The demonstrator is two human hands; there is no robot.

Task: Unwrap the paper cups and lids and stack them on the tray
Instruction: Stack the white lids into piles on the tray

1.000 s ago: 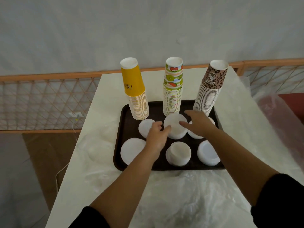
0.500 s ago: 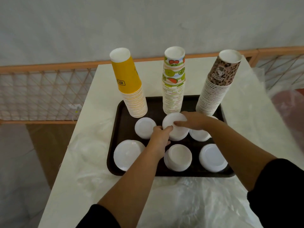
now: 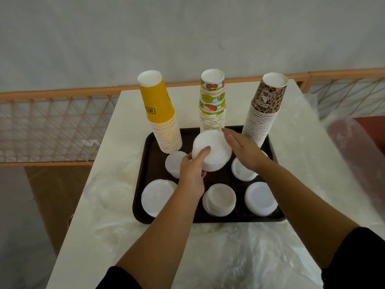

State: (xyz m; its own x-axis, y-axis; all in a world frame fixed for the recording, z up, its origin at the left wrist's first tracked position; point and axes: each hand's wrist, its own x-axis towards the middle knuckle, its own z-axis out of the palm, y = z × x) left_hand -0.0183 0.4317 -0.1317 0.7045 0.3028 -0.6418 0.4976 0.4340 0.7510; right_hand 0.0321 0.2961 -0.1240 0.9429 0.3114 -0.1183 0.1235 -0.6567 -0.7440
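Note:
A dark brown tray (image 3: 145, 155) holds three upside-down cup stacks along its back: yellow (image 3: 161, 113), fruit-patterned (image 3: 212, 101) and leopard-print (image 3: 263, 109). White lid stacks lie in front: back left (image 3: 174, 161), back right (image 3: 239, 172), front left (image 3: 156, 197), front middle (image 3: 219, 200), front right (image 3: 260, 199). My left hand (image 3: 192, 176) grips the middle lid stack (image 3: 211, 150) at its left side, thumb on top, and the stack is tilted. My right hand (image 3: 242, 151) lies flat against that stack's right edge with straight fingers.
Crumpled clear plastic wrap (image 3: 239, 253) covers the white table (image 3: 129, 113) in front of and around the tray. A wooden lattice fence (image 3: 52, 124) runs behind and to the left. More plastic and a reddish object (image 3: 360, 147) sit at the right.
Both hands have tipped and raised the middle lid stack off the tray, toward the fruit-patterned cups. My left thumb now sits on top of it. The camera has moved closer.

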